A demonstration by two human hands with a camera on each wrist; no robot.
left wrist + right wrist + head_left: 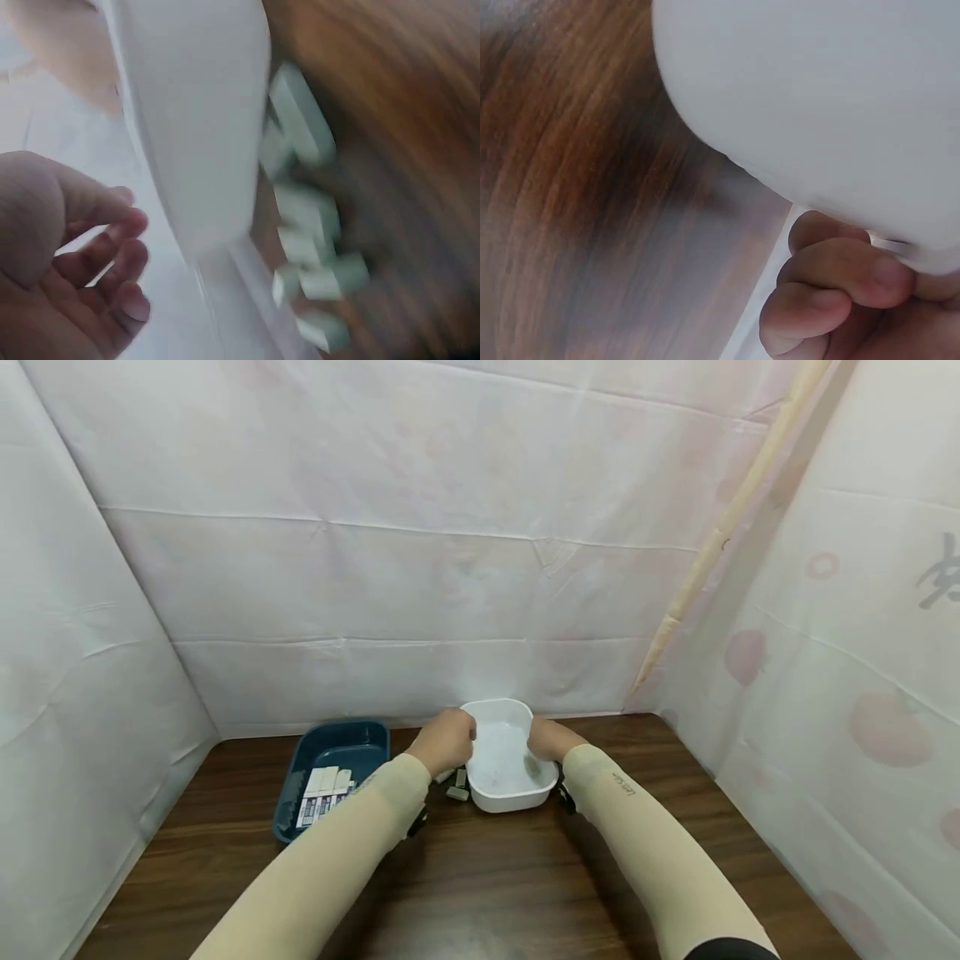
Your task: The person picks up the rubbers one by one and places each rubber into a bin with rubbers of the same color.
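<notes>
A white plastic tub (512, 799) stands tilted on the brown table, and both hands hold it. My left hand (448, 740) grips its left rim and my right hand (548, 739) its right rim. In the right wrist view the fingers (838, 291) curl under the tub's edge (817, 90). The left wrist view is blurred; there my left hand (90, 262) has curled fingers beside the tub's wall (202, 127). Several small pale blocks (311, 225) lie on the wood next to the tub, also visible by its left side (456, 787).
A dark blue tray (339, 732) sits left of the tub, with white printed strips (322, 793) at its near end. White sheeting walls close in the table (480, 877) at the back and on both sides.
</notes>
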